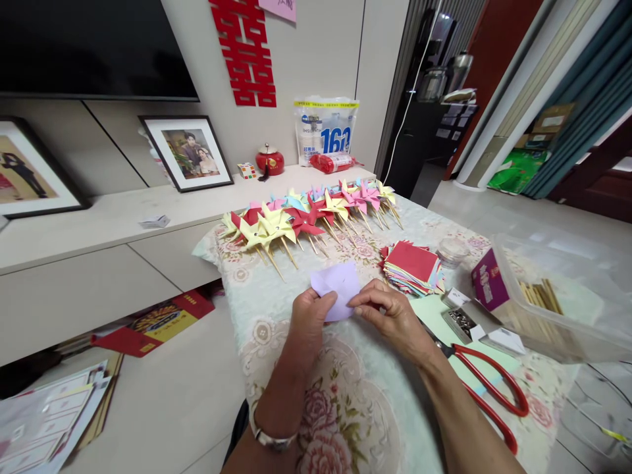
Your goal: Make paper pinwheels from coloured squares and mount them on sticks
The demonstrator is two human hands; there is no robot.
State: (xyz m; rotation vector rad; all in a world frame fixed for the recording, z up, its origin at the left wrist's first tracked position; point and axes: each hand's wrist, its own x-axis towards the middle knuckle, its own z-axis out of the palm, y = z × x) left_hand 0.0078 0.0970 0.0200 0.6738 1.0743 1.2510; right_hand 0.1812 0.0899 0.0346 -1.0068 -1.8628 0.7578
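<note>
One lilac paper square [336, 284] is pinched at frame centre, left hand [306, 322] and right hand [392, 319] grips closed on its lower edge; likely light, floppy, easily creased.

On the desk [266, 296], the paper stack [413, 266] anchors all: pinwheels [306, 217] lie behind it to the left, the folded sheet [336, 286] just left, scissors [474, 356] before it, a box of sticks [543, 329] to its right.

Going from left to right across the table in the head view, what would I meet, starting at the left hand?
Left hand → lilac paper → right hand → small round jar → purple box → clear plastic tub.
</note>
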